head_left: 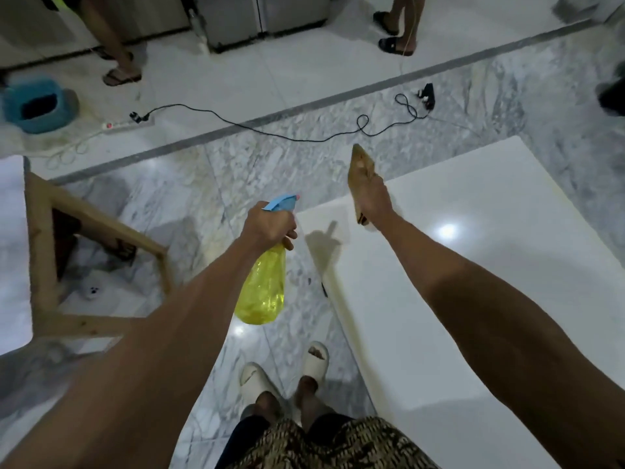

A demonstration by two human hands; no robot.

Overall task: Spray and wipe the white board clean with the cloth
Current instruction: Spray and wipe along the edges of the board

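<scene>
A large white board [473, 272] lies flat on the marble floor to my right. My left hand [270, 226] grips a yellow spray bottle [263, 289] by its blue trigger head, held in the air just left of the board's near-left corner. My right hand [373, 201] holds a tan cloth [362, 170] bunched into a point, raised above the board's far-left edge. Shadows of both hands fall on the board's left part.
A wooden frame [84, 255] stands on the left. A black cable [270, 130] and a power strip [118, 125] lie across the floor ahead. A teal bucket [37, 104] sits far left. Other people's legs [400, 25] stand at the back. My white slippers [287, 374] are below.
</scene>
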